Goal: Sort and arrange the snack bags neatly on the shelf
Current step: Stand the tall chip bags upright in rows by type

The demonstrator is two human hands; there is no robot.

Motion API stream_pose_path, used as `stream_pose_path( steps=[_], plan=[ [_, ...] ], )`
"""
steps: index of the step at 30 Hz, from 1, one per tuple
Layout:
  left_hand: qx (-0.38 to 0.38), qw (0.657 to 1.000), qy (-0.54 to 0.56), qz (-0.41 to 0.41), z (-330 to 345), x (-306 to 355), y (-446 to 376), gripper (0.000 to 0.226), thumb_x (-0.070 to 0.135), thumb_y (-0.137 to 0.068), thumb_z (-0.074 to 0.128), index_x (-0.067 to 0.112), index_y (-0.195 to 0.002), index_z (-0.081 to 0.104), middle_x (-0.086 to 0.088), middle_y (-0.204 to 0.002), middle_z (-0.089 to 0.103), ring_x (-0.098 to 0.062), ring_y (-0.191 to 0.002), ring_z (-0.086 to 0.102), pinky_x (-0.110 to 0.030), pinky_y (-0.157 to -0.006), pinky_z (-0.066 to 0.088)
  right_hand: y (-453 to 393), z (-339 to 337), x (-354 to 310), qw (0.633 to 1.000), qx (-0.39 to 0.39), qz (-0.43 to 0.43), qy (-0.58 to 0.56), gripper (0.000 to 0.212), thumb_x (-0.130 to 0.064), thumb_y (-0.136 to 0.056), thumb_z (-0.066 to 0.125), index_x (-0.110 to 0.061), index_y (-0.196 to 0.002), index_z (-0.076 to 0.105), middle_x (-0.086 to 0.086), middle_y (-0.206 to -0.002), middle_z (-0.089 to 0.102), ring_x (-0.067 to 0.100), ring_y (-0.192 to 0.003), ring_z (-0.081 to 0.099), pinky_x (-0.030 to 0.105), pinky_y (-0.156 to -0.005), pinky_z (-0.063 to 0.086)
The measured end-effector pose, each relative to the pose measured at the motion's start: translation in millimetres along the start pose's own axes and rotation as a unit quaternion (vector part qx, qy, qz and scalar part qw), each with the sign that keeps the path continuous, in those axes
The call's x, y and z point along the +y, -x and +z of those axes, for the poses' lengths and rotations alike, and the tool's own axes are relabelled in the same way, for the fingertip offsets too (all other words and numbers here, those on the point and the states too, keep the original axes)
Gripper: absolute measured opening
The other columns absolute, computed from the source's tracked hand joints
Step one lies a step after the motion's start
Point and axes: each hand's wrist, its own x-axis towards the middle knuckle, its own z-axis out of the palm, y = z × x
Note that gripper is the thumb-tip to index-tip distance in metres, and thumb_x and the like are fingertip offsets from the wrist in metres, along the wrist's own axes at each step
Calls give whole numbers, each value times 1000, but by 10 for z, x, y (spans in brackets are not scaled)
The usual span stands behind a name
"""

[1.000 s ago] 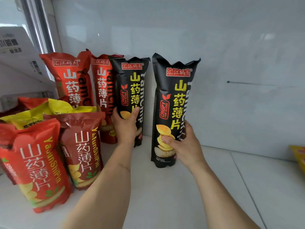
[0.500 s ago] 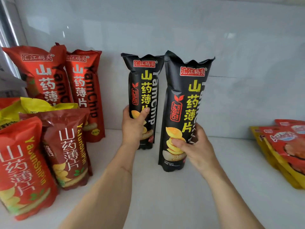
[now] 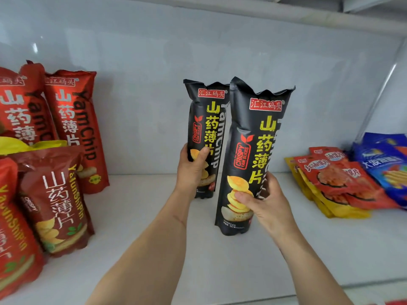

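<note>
Upright, two black bags lettered "YamChip": left hand (image 3: 191, 170) grips one (image 3: 207, 119), right hand (image 3: 263, 201) grips the other (image 3: 253, 150).

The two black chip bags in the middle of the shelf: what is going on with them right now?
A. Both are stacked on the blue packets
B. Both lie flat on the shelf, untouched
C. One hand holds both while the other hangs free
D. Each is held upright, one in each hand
D: the left hand grips the farther black bag and the right hand grips the nearer black bag, both bags upright.
</note>
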Motion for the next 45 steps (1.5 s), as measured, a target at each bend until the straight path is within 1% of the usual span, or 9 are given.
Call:
stream_pose_path(
  steps=[3,7,10,15,20,27,33,39,45],
  plan=[
    [-8,1000,18,-3,-28,-57,55,33,45,-100,54,18,-118,54,-5,-81,52,-14,-58,53,-29,-54,57,53,3,-22,1000,-3,-2,-2,73,-14,-67,90,-39,-123,51,-23,-101,73,1,-94,70,34,-90,55],
    [20,998,-19,-59,-85,-168,59,41,50,-106,32,21,-116,59,-6,-105,70,-5,-68,71,-21,-53,54,78,55,-51,1000,-15,-4,4,73,-15,-69,89,-40,-124,47,-32,-94,70,-7,-88,68,20,-79,52],
    [32,992,-2,-120,-101,-219,50,45,56,-105,26,28,-109,62,5,-92,71,-1,-69,69,-21,-53,49,39,108,-15,1000,-7,2,0,75,-14,-68,89,-40,-126,48,-26,-97,73,-1,-89,70,27,-81,54],
    [5,985,2,-172,-77,-383,-16,71,74,-94,28,23,-121,68,-4,-114,75,-19,-103,71,-34,-85,55,-71,191,-5,1000,1,2,-12,73,-10,-68,88,-40,-123,50,-23,-99,73,1,-90,71,26,-76,54],
    [-56,979,15,-194,-39,-549,-103,80,83,-83,34,24,-121,70,-6,-116,75,-26,-110,70,-48,-105,48,-184,296,36,1000,19,-1,-14,77,-7,-69,87,-35,-129,46,-25,-97,73,-1,-90,70,20,-78,55],
    [-40,990,28,-130,15,-498,22,53,54,-105,30,22,-117,70,1,-106,77,-15,-103,71,-33,-90,54,-149,296,263,998,-5,38,47,77,-21,-71,88,-36,-132,43,-32,-101,65,-19,-87,61,7,-70,47],
    [-45,998,-31,-43,55,-325,-134,68,80,-84,35,33,-125,63,7,-119,72,-14,-112,67,-43,-102,50,-181,284,277,997,-13,44,56,74,-19,-73,87,-38,-126,40,-31,-102,60,-26,-80,57,-1,-62,43],
    [-120,983,-63,125,104,154,-198,63,63,-95,44,20,-141,46,21,-125,59,20,-105,56,-2,-83,43,-252,281,335,998,-23,51,34,80,-23,-67,90,-36,-130,42,-28,-105,64,-20,-84,61,4,-64,47],
    [-191,961,-132,152,76,190,-250,125,89,-54,66,30,-155,21,6,-154,38,-6,-136,47,-34,-110,45,-291,280,302,999,-37,40,4,69,-14,-70,88,-36,-119,45,-23,-103,65,-18,-78,63,4,-58,45]
  ],
)
